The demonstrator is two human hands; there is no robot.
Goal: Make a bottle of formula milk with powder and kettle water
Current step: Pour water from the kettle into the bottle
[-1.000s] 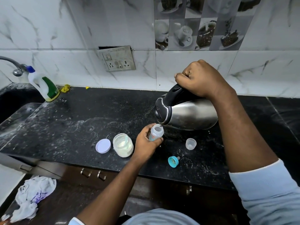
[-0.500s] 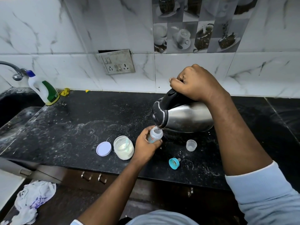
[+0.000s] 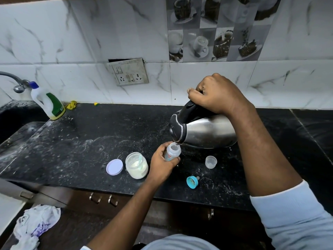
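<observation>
At frame centre, the left hand [image 3: 162,164] wraps its fingers around the small clear baby bottle [image 3: 172,151] near the black stone counter [image 3: 86,141] front edge. The right hand [image 3: 216,95] grips the tilted steel kettle [image 3: 203,131], spout over the bottle mouth. Open counter lies left.

Detergent bottle [image 3: 48,101] beside tap [image 3: 17,83], wall socket plate [image 3: 128,72], crumpled cloth [image 3: 34,225] on floor
</observation>
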